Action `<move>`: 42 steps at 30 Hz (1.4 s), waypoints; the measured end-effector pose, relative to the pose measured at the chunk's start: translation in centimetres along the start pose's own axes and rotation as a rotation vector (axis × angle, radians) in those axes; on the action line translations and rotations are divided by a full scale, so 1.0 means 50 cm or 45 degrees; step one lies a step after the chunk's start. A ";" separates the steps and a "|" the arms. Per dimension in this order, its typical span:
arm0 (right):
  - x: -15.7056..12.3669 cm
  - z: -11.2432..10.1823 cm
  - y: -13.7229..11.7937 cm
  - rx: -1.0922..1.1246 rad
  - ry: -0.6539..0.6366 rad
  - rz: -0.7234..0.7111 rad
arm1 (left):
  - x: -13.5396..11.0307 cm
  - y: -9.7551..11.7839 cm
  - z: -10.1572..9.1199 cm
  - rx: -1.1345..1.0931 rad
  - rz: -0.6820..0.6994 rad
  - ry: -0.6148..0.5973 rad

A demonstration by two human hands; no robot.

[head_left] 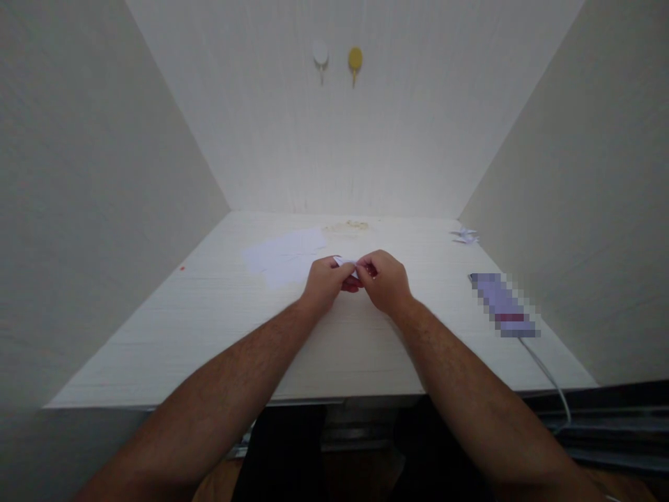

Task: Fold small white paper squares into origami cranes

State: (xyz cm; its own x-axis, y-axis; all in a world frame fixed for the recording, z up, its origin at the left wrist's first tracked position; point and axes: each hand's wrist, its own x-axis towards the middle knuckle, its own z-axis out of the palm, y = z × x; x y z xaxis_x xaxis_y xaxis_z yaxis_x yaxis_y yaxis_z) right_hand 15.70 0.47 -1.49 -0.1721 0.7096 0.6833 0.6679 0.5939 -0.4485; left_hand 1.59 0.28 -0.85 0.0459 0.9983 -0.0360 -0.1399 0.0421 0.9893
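Observation:
Between my hands, above the middle of the white table, is a small folded piece of white paper point(345, 261). My left hand point(325, 280) grips its left side, with the thumb on top and the fingers curled beneath. My right hand point(384, 279) pinches the paper's right end between thumb and fingertips. Much of the paper is hidden by the fingers, so its full shape cannot be made out. Flat white paper sheets point(285, 254) lie on the table just beyond and to the left of my left hand.
Small folded paper pieces point(465, 236) lie at the table's back right. A blurred-out phone-like device point(502, 307) rests at the right, its white cable point(548, 376) running over the front edge. A white hook point(320, 54) and a yellow hook point(355, 58) are on the back wall; side walls enclose the table.

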 end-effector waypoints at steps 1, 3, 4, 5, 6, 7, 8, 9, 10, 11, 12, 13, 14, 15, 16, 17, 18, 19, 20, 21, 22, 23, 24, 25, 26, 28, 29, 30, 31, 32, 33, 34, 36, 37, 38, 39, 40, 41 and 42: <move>0.000 0.000 0.000 -0.012 -0.002 -0.038 | 0.000 -0.001 0.000 -0.028 -0.014 0.001; -0.001 0.001 0.002 -0.025 -0.015 -0.102 | 0.000 -0.001 0.001 -0.068 -0.032 0.013; -0.001 0.001 0.003 -0.026 -0.022 -0.127 | -0.001 -0.001 0.001 -0.084 -0.034 0.026; -0.002 0.001 0.004 -0.023 -0.026 -0.150 | -0.002 0.000 0.001 -0.097 -0.035 0.035; -0.002 0.000 0.004 -0.016 -0.028 -0.167 | -0.003 0.001 0.002 -0.108 -0.032 0.041; -0.003 0.000 0.005 -0.008 -0.031 -0.178 | -0.004 0.003 0.002 -0.117 -0.030 0.044; -0.003 -0.001 0.006 -0.002 -0.038 -0.183 | -0.005 0.004 0.002 -0.125 -0.027 0.047; -0.003 -0.002 0.006 0.001 -0.047 -0.183 | -0.006 0.005 0.002 -0.133 -0.027 0.050; -0.003 -0.003 0.006 0.002 -0.059 -0.181 | -0.007 0.006 0.002 -0.143 -0.029 0.053; -0.003 -0.004 0.005 0.001 -0.073 -0.178 | -0.007 0.006 0.002 -0.155 -0.031 0.056; -0.002 -0.005 0.005 0.001 -0.085 -0.176 | -0.007 0.007 0.001 -0.168 -0.033 0.055; -0.002 -0.007 0.005 0.001 -0.093 -0.175 | -0.008 0.007 0.001 -0.181 -0.035 0.047; -0.002 -0.008 0.005 0.002 -0.096 -0.176 | -0.007 0.007 0.000 -0.190 -0.035 0.036; -0.002 -0.008 0.005 0.006 -0.098 -0.180 | -0.007 0.007 -0.001 -0.195 -0.034 0.025; -0.003 -0.009 0.006 0.012 -0.101 -0.186 | -0.006 0.007 -0.002 -0.192 -0.033 0.016; -0.003 -0.008 0.006 0.025 -0.104 -0.193 | -0.005 0.006 -0.003 -0.186 -0.033 0.015; -0.004 -0.008 0.006 0.045 -0.107 -0.200 | -0.003 0.006 -0.004 -0.179 -0.033 0.025; -0.005 -0.007 0.006 0.077 -0.107 -0.202 | -0.001 0.005 -0.005 -0.171 -0.032 0.044; -0.005 -0.006 0.006 0.122 -0.103 -0.192 | 0.001 0.005 -0.006 -0.163 -0.031 0.067; -0.004 -0.004 0.006 0.181 -0.090 -0.160 | 0.003 0.005 -0.007 -0.153 -0.027 0.087; -0.003 -0.003 0.005 0.252 -0.067 -0.101 | 0.004 0.005 -0.007 -0.138 -0.021 0.099; -0.002 -0.002 0.004 0.329 -0.032 -0.005 | 0.005 0.005 -0.008 -0.114 -0.009 0.101; 0.001 -0.001 0.004 0.404 0.006 0.119 | 0.006 0.006 -0.008 -0.081 0.008 0.096; 0.003 -0.001 0.004 0.477 0.036 0.256 | 0.006 0.006 -0.009 -0.039 0.031 0.086; 0.006 0.000 0.004 0.545 0.045 0.386 | 0.005 0.007 -0.009 0.011 0.058 0.076; 0.010 -0.001 0.004 0.650 -0.010 0.581 | 0.002 0.008 -0.008 0.115 0.116 0.065; 0.012 -0.001 0.004 0.684 -0.058 0.633 | 0.001 0.008 -0.008 0.159 0.140 0.063; 0.013 -0.001 0.004 0.705 -0.106 0.660 | 0.000 0.008 -0.009 0.191 0.158 0.057; 0.013 -0.002 0.004 0.712 -0.139 0.674 | -0.001 0.008 -0.010 0.211 0.170 0.049; 0.014 -0.003 0.003 0.710 -0.158 0.679 | -0.001 0.007 -0.011 0.216 0.178 0.038; 0.014 -0.003 0.002 0.706 -0.171 0.678 | -0.001 0.007 -0.012 0.212 0.184 0.024; 0.014 -0.004 0.001 0.704 -0.185 0.673 | -0.001 0.006 -0.013 0.201 0.189 0.009; 0.014 -0.004 0.000 0.705 -0.219 0.657 | 0.001 0.004 -0.014 0.182 0.209 -0.011; 0.014 -0.004 0.000 0.703 -0.233 0.643 | 0.001 0.003 -0.014 0.180 0.221 -0.008; 0.013 -0.004 0.000 0.698 -0.244 0.627 | 0.001 0.003 -0.013 0.178 0.230 0.003; 0.013 -0.004 0.000 0.690 -0.250 0.611 | 0.001 0.003 -0.012 0.171 0.232 0.019; 0.013 -0.004 0.001 0.684 -0.252 0.597 | 0.001 0.003 -0.011 0.157 0.227 0.038; 0.013 -0.003 0.001 0.687 -0.254 0.585 | 0.001 0.003 -0.009 0.137 0.216 0.053; 0.014 -0.003 0.002 0.698 -0.255 0.579 | 0.001 0.002 -0.008 0.115 0.206 0.062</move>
State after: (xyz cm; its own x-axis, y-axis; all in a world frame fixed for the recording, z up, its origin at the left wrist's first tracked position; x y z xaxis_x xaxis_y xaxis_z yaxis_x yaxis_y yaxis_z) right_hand 15.74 0.95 -0.99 -0.1286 0.9552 0.2667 0.2565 0.2918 -0.9214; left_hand 1.17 0.34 -0.80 -0.0186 0.9926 0.1197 -0.0521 -0.1206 0.9913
